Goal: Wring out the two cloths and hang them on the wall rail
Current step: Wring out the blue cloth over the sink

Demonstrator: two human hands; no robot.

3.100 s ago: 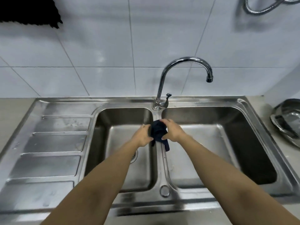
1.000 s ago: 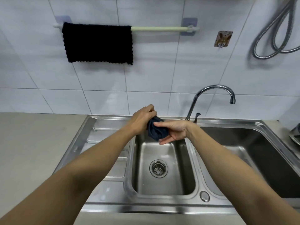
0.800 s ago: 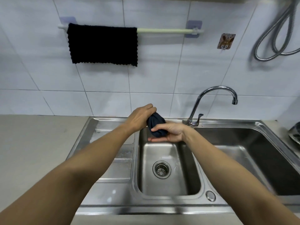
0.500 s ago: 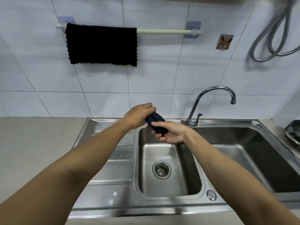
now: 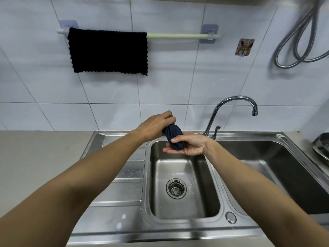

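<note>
A dark blue cloth [image 5: 174, 136] is twisted into a tight roll above the far edge of the left sink basin [image 5: 181, 202]. My left hand [image 5: 154, 127] grips its upper end. My right hand [image 5: 188, 143] lies palm up under the lower end, thumb pressed on top of the roll. A black cloth [image 5: 108, 51] hangs flat over the left half of the pale wall rail [image 5: 178, 35]. The right half of the rail is bare.
A chrome tap [image 5: 231, 113] rises behind the divider between the basins. The larger right basin [image 5: 277, 168] lies beyond it, and the ribbed drainboard [image 5: 124, 175] to the left. A metal hose [image 5: 300, 41] loops on the wall at top right. Metal dishes [image 5: 321, 145] sit at the right edge.
Over three seconds the hands lifted the blue cloth from low over the divider to above the left basin's far edge. In the last second they kept twisting it, the roll tightening slightly.
</note>
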